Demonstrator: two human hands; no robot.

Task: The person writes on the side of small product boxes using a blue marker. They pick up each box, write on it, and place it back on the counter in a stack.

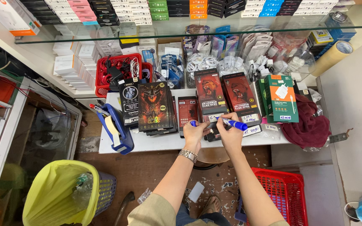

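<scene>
My right hand [230, 134] holds a blue marker [234, 124] with its tip over a small white label on a stack of flat red and black product boxes [209, 98]. My left hand [195, 133], with a metal watch on its wrist, pinches what looks like the marker's blue cap [193, 123] and rests on the front edge of the same stack. Both hands are over the near edge of a small white table [156, 142]. More black and red boxes [153, 106] lie in piles to the left of the hands.
A blue tape dispenser [115, 127] sits at the table's left end, green boxes [281, 98] and a dark red cloth [308, 123] at its right. A red basket of cables [120, 73] stands behind. On the floor are a yellow-lined bin [59, 196] and a red basket [288, 196].
</scene>
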